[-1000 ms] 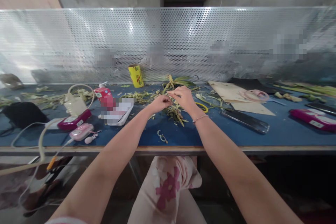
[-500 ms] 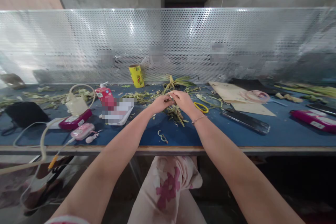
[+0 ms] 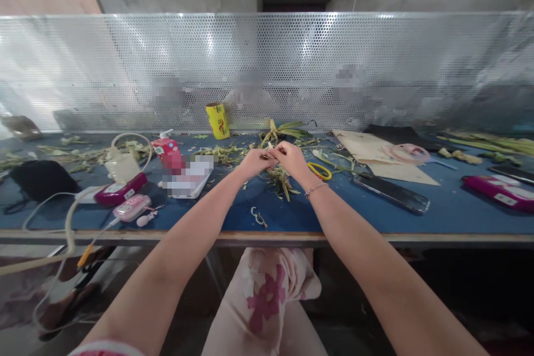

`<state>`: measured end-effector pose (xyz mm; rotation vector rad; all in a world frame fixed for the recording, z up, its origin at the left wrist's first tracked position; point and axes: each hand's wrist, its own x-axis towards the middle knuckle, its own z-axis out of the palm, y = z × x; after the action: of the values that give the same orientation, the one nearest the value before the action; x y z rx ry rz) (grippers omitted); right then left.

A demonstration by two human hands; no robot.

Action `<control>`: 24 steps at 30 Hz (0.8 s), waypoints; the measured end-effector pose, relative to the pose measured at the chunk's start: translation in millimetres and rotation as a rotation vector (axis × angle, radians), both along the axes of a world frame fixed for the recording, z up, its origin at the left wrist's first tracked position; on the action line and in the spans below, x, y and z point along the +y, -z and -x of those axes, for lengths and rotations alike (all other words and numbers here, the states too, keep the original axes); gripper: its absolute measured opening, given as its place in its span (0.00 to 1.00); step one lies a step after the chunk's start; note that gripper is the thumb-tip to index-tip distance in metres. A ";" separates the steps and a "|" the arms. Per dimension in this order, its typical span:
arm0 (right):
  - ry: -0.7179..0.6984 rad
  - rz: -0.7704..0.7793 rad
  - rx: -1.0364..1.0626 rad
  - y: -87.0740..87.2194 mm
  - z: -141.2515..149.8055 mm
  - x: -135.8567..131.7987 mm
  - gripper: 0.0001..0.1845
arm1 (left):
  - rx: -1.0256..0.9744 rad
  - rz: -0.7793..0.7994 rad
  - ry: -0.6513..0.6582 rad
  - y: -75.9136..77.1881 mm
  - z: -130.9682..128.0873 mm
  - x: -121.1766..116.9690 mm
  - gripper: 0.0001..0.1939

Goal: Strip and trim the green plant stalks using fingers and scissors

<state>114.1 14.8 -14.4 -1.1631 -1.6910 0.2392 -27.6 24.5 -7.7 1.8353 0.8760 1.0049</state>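
My left hand [image 3: 255, 163] and my right hand [image 3: 291, 158] meet over the blue table, their fingertips pinched together. Whatever they pinch is mostly hidden and too small to name. Just below them lies a pile of dry plant scraps [image 3: 283, 184], green and brown. Behind them rests a bundle of green leafy stalks [image 3: 287, 131] with a pale end. Close to my right wrist is a yellow ring-shaped handle [image 3: 320, 171], perhaps of scissors. A small curled scrap [image 3: 258, 216] lies nearer the table's front edge.
Left of my hands are a phone-like white device [image 3: 194, 177], a pink pump bottle [image 3: 167, 151] and cabled gadgets [image 3: 131, 208]. A yellow can [image 3: 217, 120] stands against the perforated metal screen [image 3: 283, 50]. To the right lie a black phone [image 3: 392, 193], cardboard [image 3: 400, 173] and a magenta device [image 3: 498, 192].
My fingers have shifted slightly against each other, the right fingertips changing their pinch. Both arms stay nearly in place, and the things on the table have not moved.
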 end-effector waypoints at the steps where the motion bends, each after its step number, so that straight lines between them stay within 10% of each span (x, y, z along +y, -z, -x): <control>1: 0.002 -0.009 -0.002 -0.5 0.2 -0.5 0.15 | -0.057 0.043 0.011 -0.8 -0.7 -0.9 0.09; 18: -0.119 -0.098 -0.019 -3.2 5.5 -11.8 0.12 | -0.290 0.175 -0.027 -4.1 -5.6 -2.9 0.13; 24: -0.050 -0.090 0.099 -4.5 6.9 -10.0 0.06 | -0.173 -0.070 -0.160 -5.1 -3.5 0.6 0.12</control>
<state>107.2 4.8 -9.9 -1.0276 -1.6285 0.2453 -24.1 25.0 -2.6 1.7263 0.9016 1.2889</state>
